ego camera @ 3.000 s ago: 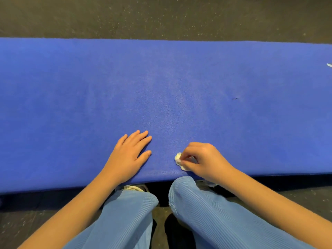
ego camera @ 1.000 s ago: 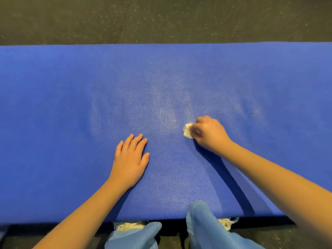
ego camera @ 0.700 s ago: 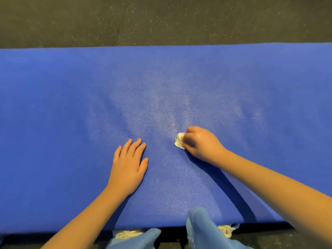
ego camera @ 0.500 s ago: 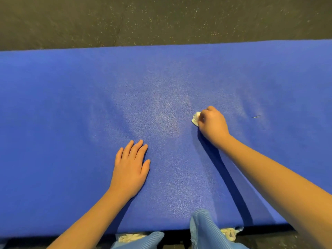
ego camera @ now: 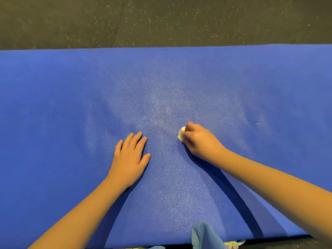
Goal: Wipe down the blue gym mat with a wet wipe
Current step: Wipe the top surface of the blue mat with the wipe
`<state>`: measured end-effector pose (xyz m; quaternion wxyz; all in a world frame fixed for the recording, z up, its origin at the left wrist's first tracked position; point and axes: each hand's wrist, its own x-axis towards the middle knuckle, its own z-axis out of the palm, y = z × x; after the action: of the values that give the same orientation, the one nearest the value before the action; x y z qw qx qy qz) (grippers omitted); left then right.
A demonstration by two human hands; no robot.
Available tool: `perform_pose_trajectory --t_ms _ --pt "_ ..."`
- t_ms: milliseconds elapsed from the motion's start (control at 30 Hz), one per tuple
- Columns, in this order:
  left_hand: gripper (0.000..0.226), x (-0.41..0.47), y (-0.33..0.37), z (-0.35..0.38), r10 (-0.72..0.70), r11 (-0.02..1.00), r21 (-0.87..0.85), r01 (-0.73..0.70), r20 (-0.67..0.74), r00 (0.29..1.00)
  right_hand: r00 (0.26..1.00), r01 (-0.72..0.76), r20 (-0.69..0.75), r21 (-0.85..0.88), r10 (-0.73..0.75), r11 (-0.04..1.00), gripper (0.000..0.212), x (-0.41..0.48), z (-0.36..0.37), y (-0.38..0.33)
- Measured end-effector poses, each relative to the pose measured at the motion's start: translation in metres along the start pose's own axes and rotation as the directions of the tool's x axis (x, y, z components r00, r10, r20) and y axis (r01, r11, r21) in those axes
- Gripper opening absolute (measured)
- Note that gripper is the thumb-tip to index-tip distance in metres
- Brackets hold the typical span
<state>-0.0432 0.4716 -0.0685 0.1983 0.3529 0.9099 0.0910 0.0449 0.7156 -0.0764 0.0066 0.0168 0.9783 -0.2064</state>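
On the mat, near its middle, the right hand is curling its fingers tightly around a small balled-up wipe. Its grip is narrow and closed on the wad, and only a pale corner is peeking out at the hand's left side, under the fingertips. The wipe is pressing against the mat, just right of a paler patch that is spreading across the centre. The left hand is lying flat nearby, palm down, fingers straight and close together, gripping nothing and resting on the mat. A strip of bare mat is separating the two hands. Both forearms are reaching in from the near edge and casting dark shadows on the blue. Beyond the hands a broad band of mat is stretching to the far edge, where the dark speckled floor is beginning. Left and right the mat is running out of view, leaving open room on both sides. A thin dark fleck is lying on the mat well to the right of the wipe. At the near edge a blue ribbed knee is overlapping the mat.
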Motion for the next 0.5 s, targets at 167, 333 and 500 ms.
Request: perform_pose_trajectory --t_ms 167,333,500 --pt "0.062 0.001 -0.003 0.007 0.024 0.995 0.100 -0.024 0.006 1.000 0.984 -0.166 -0.074 -0.047 0.162 0.985 0.020 0.025 -0.016 0.042" --pt "0.061 0.012 -0.010 0.002 0.079 0.994 0.081 -0.077 -0.026 0.997 0.990 -0.124 -0.064 0.066 0.128 0.990 0.018 0.028 -0.002 0.027" --pt "0.070 0.028 -0.017 0.006 0.058 0.995 0.081 -0.058 -0.002 0.998 0.995 -0.042 0.097 0.054 0.036 0.998 0.014 0.043 -0.022 0.043"
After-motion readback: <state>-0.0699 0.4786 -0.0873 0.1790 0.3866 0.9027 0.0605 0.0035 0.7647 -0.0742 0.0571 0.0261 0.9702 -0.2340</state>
